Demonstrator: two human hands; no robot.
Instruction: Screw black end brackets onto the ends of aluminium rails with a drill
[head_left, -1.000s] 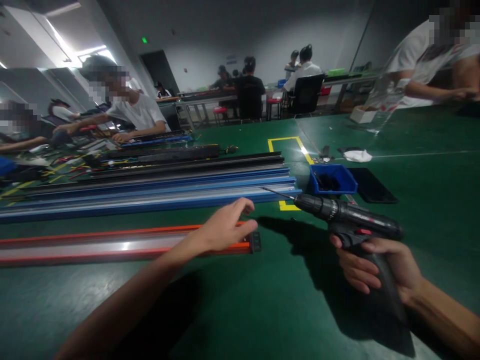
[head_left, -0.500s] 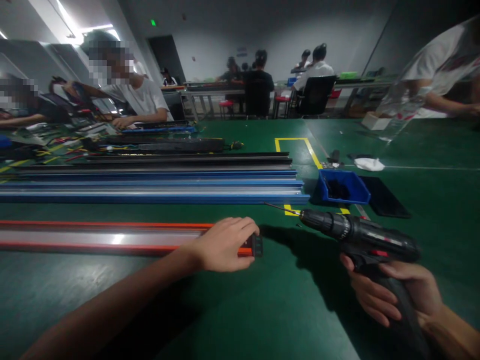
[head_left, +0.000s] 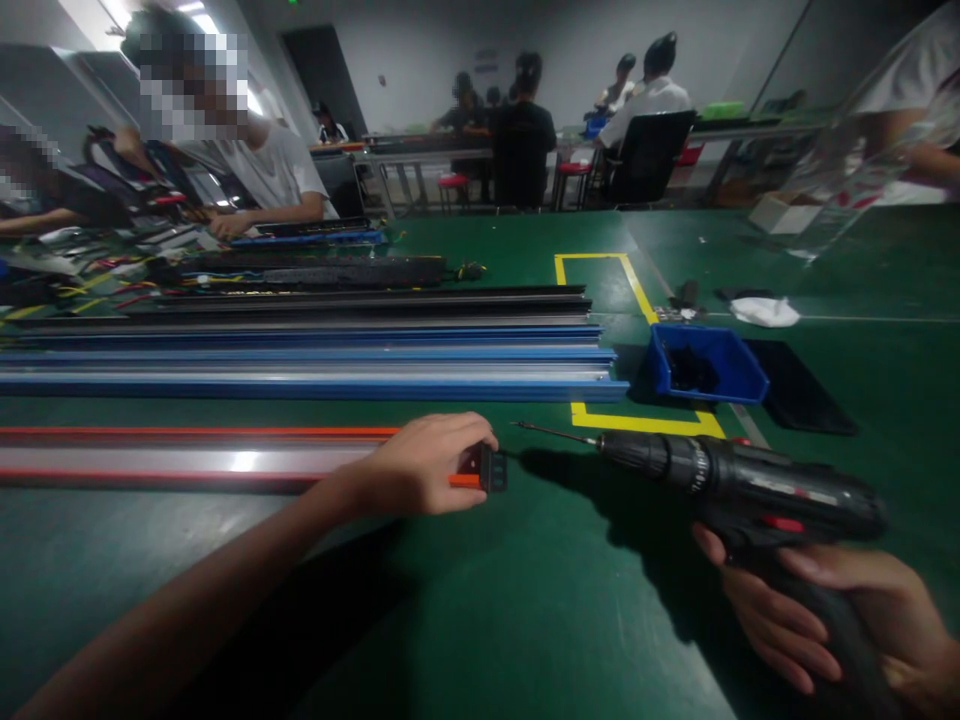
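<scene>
L hand (head_left: 424, 460) clasped over orange rail (head_left: 187, 462), R hand (head_left: 874, 578) closed round drill (head_left: 787, 490), green tbl (head_left: 555, 610), grey bkgd wall (head_left: 420, 80)

From 8 o'clock the left forearm (head_left: 225, 585) is extended, the left hand (head_left: 424, 460) arched palm-down; at 4 o'clock the right hand (head_left: 795, 615) is curled in a grip.

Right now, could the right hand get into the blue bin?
Probably not as it stands: the right hand is wrapped around the drill, whose body lies between hand and bin in this view. Without the drill, the way looks open.
</scene>
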